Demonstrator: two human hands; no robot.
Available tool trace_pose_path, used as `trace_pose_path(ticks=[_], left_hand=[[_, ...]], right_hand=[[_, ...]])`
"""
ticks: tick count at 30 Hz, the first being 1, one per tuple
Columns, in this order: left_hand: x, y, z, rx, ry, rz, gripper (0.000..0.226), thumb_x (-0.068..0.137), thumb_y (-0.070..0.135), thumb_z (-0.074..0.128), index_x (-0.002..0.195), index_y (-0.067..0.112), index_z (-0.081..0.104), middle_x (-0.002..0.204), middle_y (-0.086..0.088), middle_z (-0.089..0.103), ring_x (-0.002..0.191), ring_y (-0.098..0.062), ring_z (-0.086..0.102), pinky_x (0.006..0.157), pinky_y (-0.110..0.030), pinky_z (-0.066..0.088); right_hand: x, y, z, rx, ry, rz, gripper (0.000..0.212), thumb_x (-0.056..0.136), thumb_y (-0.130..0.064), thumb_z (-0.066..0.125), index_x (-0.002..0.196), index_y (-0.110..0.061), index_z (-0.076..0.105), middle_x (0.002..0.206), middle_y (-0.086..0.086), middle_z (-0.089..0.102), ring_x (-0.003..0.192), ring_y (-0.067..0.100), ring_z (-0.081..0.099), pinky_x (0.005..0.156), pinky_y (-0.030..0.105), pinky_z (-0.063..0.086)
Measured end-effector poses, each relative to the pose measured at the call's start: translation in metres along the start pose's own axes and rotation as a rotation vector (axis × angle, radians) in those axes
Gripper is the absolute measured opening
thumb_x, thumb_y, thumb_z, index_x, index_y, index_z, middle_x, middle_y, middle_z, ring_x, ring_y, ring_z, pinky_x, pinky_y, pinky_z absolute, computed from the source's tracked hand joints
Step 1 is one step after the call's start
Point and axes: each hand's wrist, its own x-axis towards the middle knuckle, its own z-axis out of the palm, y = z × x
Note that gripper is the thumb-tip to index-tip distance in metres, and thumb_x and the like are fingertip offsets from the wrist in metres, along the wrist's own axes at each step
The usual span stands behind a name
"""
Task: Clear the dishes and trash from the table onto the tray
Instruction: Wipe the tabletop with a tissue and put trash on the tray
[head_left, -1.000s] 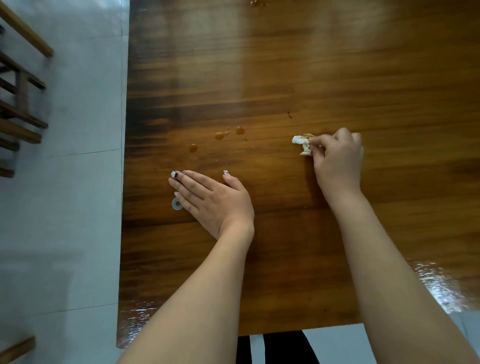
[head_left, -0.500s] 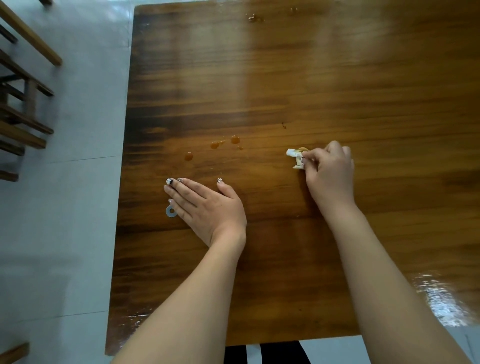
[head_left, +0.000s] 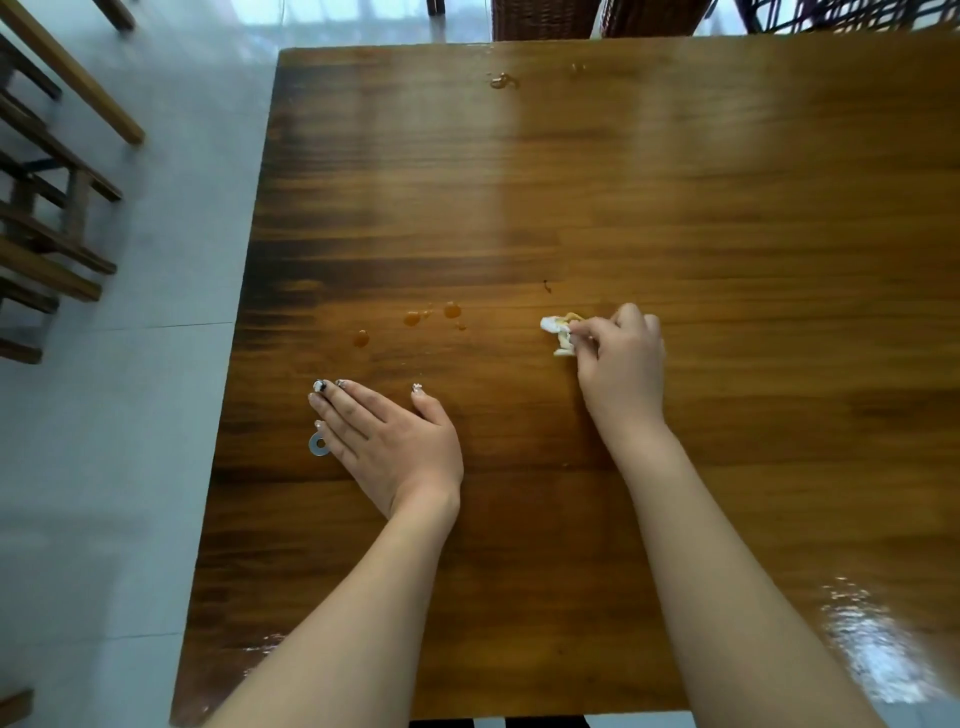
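A brown wooden bench (head_left: 623, 182) is seen from above, with both forearms reaching in from 6 o'clock.

The left hand (head_left: 384, 441) is laid flat on the bench, palm down, with its fingers straight and close together and the thumb spread toward 1 o'clock. Nothing is held by it. A small metal ring (head_left: 318, 446) is seen on the bench at 9 o'clock of this hand, just beside the little finger. Whether the two touch cannot be told.

The right hand (head_left: 621, 369) is curled, and a crumpled white wad (head_left: 558, 332) with yellow stains is pinched by its fingertips. The wad is found at 10 o'clock of that hand, low against the bench top near its middle. Whether it is pressed on the wood cannot be told.

Several orange drops (head_left: 452, 310) are scattered on the bench at 9 o'clock of the wad, between the two hands and apart from both. A further smear (head_left: 501, 80) is seen near the far edge, at 12 o'clock.

A pale tiled floor (head_left: 130, 415) is shown at 9 o'clock of the bench, with wooden chair frames (head_left: 52, 156) at 10 o'clock. Wicker seats (head_left: 545, 18) are placed beyond the far edge.
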Motion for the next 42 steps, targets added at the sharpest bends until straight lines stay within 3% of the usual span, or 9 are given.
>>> trace_pose_path(ticks=[7,13,19,26,33,42], left_hand=[[-0.001,0.002,0.0,-0.003,0.024,-0.009,0.073,0.099,0.047,0.021,0.151,0.002,-0.002,0.16,-0.015,-0.004,0.147,-0.027,-0.009,0.117,-0.036,-0.007],[0.0,0.002,0.0,0.0,0.03,-0.019,0.073,0.099,0.048,0.022,0.151,0.003,0.0,0.16,-0.014,-0.004,0.148,-0.025,-0.009,0.116,-0.035,-0.007],[0.001,0.001,0.003,-0.008,0.051,-0.017,0.073,0.099,0.048,0.024,0.151,0.003,0.001,0.16,-0.014,-0.003,0.148,-0.025,-0.009,0.116,-0.035,-0.007],[0.0,0.001,0.001,-0.027,0.036,-0.018,0.073,0.099,0.048,0.022,0.151,0.004,-0.002,0.16,-0.013,-0.005,0.147,-0.024,-0.01,0.115,-0.034,-0.008],[0.0,-0.001,0.001,-0.02,0.036,-0.022,0.073,0.099,0.048,0.022,0.151,0.003,-0.001,0.16,-0.013,-0.005,0.147,-0.025,-0.01,0.115,-0.034,-0.009],[-0.003,0.0,-0.006,-0.045,-0.033,-0.009,0.074,0.099,0.048,0.019,0.15,0.002,-0.006,0.16,-0.015,-0.007,0.147,-0.026,-0.013,0.117,-0.037,-0.009]], right_hand=[[-0.019,0.004,-0.001,0.047,0.006,-0.048,0.013,0.089,-0.01,0.064,0.097,-0.008,0.075,0.078,0.001,0.045,0.078,0.02,0.038,0.067,0.033,0.033],[0.034,-0.01,-0.001,-0.041,-0.128,-0.112,0.022,0.096,-0.02,0.055,0.108,-0.014,0.072,0.094,0.005,0.053,0.097,0.026,0.043,0.079,0.03,0.031],[0.071,-0.028,0.008,-0.061,-0.148,-0.055,0.025,0.098,-0.022,0.05,0.113,-0.019,0.069,0.106,0.005,0.055,0.106,0.026,0.042,0.084,0.032,0.029],[0.012,-0.007,-0.007,-0.076,-0.082,0.024,0.02,0.093,-0.022,0.059,0.108,-0.019,0.072,0.097,0.004,0.056,0.099,0.026,0.045,0.083,0.038,0.031],[0.062,-0.03,0.005,-0.093,-0.136,-0.001,0.021,0.097,-0.021,0.052,0.106,-0.017,0.07,0.106,0.004,0.055,0.106,0.025,0.043,0.083,0.034,0.027],[0.025,-0.032,-0.001,-0.097,-0.212,0.071,0.023,0.096,-0.021,0.054,0.113,-0.018,0.069,0.105,0.002,0.056,0.108,0.024,0.042,0.081,0.031,0.024]])
